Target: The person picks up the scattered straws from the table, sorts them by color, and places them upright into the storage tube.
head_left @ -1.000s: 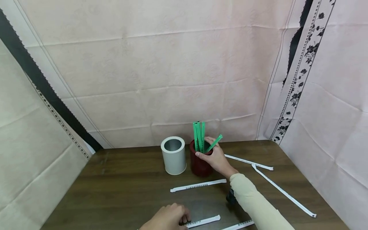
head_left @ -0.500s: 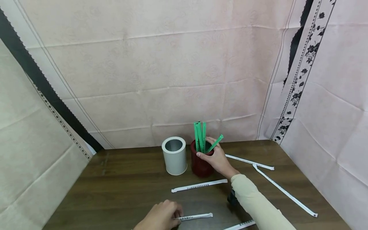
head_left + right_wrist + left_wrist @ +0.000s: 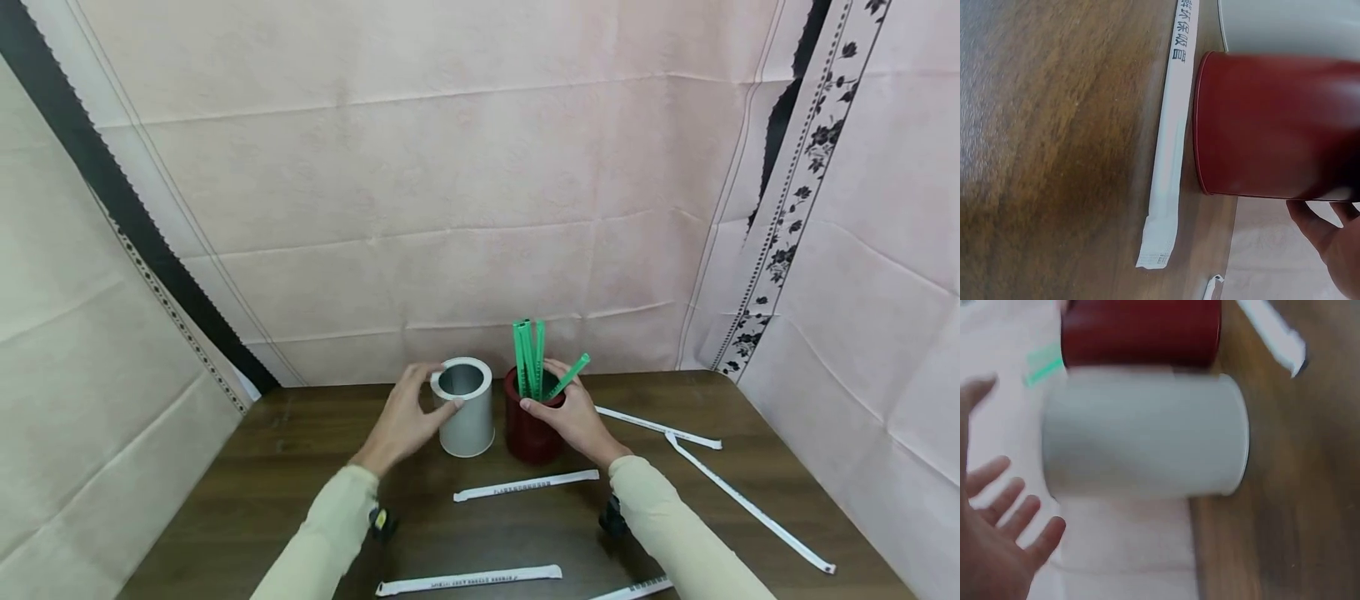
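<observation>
Gripping the red cup [image 3: 531, 442] at its rim, the right hand [image 3: 576, 415] has its thumb on the near side and its fingers curved round the far right side; in the right wrist view two fingertips touch the cup wall. Red cup stands upright near the back of the brown wooden table [image 3: 300, 500], with several green straws [image 3: 527, 354] in it, mostly near upright; one slanted green straw [image 3: 570, 377] leans out to the right, by the fingers. Left hand [image 3: 405, 422] is at the grey cup [image 3: 467, 432], fingers and thumb spread wide, no grip on it; fingers by the left of the rim, thumb in front, contact hard to tell. Grey cup upright, just left of the red one; its mouth shows no straws. White-wrapped straw [image 3: 525, 485] lies in front of both cups, printed side visible. Second wrapped straw [image 3: 472, 579] lies nearer the person, third wrapped straw [image 3: 637, 587] partly behind the right sleeve [image 3: 682, 533]. To the right, two more wrapped straws [image 3: 750, 502] lie with ends meeting. Pale cloth [image 3: 450, 167] behind the table, creased. Left wrist view is blurred.
</observation>
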### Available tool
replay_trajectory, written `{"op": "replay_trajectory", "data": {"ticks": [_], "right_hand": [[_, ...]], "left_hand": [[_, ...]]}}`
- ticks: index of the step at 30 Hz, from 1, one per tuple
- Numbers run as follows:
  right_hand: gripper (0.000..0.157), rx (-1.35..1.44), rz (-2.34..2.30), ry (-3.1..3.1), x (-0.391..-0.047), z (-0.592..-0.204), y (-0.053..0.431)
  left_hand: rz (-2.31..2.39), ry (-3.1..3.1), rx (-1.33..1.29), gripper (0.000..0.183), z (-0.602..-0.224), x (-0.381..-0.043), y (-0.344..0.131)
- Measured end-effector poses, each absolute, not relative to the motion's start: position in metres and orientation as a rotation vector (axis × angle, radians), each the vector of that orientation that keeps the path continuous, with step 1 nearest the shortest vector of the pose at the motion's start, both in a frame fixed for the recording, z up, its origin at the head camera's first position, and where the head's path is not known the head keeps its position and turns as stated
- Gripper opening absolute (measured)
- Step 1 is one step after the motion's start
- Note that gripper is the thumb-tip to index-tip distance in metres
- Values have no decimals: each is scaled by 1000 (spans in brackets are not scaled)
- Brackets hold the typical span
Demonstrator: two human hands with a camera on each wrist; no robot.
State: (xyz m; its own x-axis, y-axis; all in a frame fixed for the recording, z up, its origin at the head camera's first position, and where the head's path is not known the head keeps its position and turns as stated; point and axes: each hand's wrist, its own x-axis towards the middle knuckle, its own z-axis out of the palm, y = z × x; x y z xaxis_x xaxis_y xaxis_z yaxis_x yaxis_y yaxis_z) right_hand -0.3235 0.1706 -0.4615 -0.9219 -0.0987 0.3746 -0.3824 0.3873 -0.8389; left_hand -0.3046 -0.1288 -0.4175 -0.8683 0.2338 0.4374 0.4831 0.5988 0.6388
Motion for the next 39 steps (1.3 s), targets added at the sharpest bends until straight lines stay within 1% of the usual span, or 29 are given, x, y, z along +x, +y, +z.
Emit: {"op": "replay_trajectory", "data": {"ticks": [2, 4, 9, 13, 17, 20, 22, 23, 25, 27, 28, 30, 32, 35, 39], "right_hand": [[78, 417, 1535, -2393, -323, -461, 173], [78, 410, 1520, -2403, -323, -462, 174], [77, 409, 1519, -2409, -324, -462, 172], [78, 425, 1540, -2403, -326, -464, 167], [83, 426, 1528, -2452, -326, -460, 167], [93, 409, 1501, -2530, -322, -452, 175], [102, 363, 1468, -2597, -314, -444, 184], [104, 328, 1440, -2633, -308, -441, 189], [96, 253, 1369, -2731, -294, -433, 199], [78, 252, 1319, -2848, -280, -428, 207], [66, 295, 1287, -2900, -274, -427, 209], [44, 468, 1259, -2968, -265, -428, 209], [31, 687, 1258, -2970, -262, -435, 206], [22, 904, 1177, -2923, -263, -450, 198], [17, 966, 946, -2960, -267, -469, 190]], "left_hand": [[-1163, -2557, -590, 74, -418, -326, -127], [-1197, -2617, -589, 80, -422, -342, -124], [-1259, -2680, -611, 86, -433, -363, -117], [-1269, -2647, -620, 85, -438, -364, -121], [-1271, -2620, -638, 82, -441, -361, -127], [-1275, -2612, -642, 80, -445, -357, -130], [-1273, -2604, -645, 78, -447, -355, -131], [-1270, -2599, -651, 78, -448, -354, -131], [-1257, -2591, -670, 77, -449, -353, -131], [-1237, -2587, -685, 77, -448, -351, -131], [-1227, -2587, -687, 77, -448, -351, -131], [-1224, -2584, -686, 77, -448, -349, -132], [-1218, -2579, -678, 76, -448, -348, -134], [-1216, -2568, -672, 74, -449, -348, -135], [-1234, -2562, -670, 74, -452, -346, -132]]}}
